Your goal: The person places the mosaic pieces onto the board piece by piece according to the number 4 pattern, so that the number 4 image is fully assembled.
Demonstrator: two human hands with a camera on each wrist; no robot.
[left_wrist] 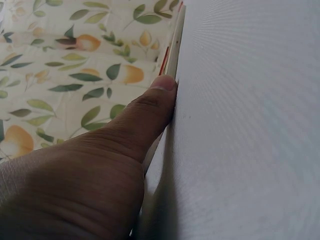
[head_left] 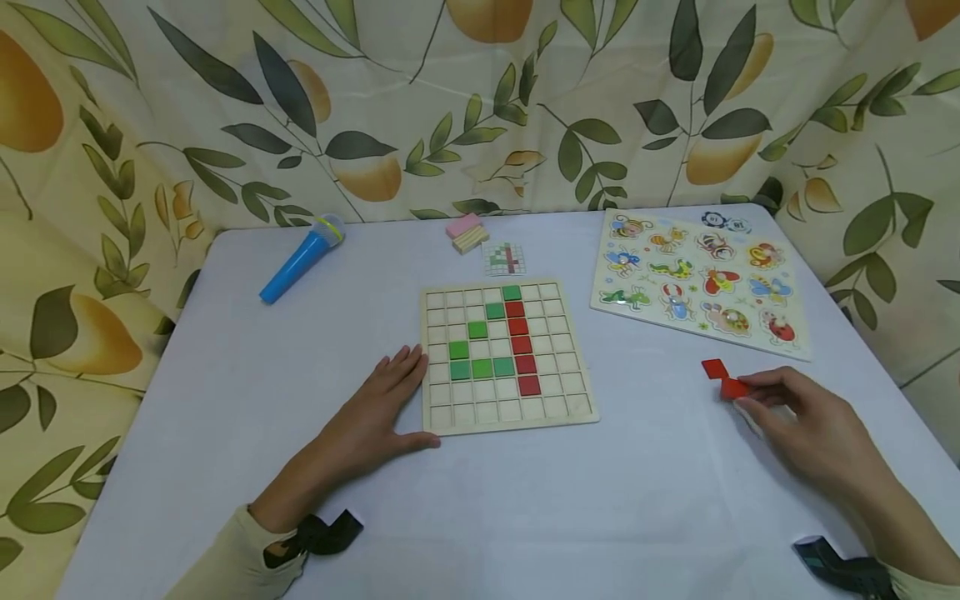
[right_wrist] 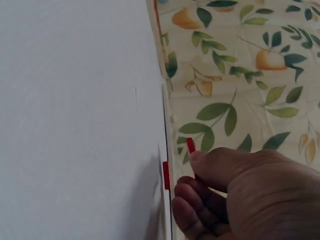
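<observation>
A square wooden grid board point(head_left: 555, 408) lies mid-table, with several green tiles point(head_left: 482, 368) and a column of red tiles point(head_left: 521, 345) in its cells. Along its left edge rests my left hand point(head_left: 367, 408), fingers extended and thumb at the lower corner. The left wrist view has that thumb point(left_wrist: 150, 102) against the board's side. Over on the right, my right hand point(head_left: 817, 425) pinches a red square tile point(head_left: 733, 388) between thumb and fingers; in the right wrist view this tile point(right_wrist: 190, 145) is raised off the table. Another red tile point(head_left: 715, 368) lies on the cloth beside it.
Behind the board are a small printed pattern card point(head_left: 504, 259) and stacked pink and cream blocks point(head_left: 467, 232). A blue toy microphone point(head_left: 303, 258) lies at the back left. An insect puzzle board point(head_left: 697, 279) occupies the back right. Patterned fabric point(head_left: 480, 100) hangs behind the table.
</observation>
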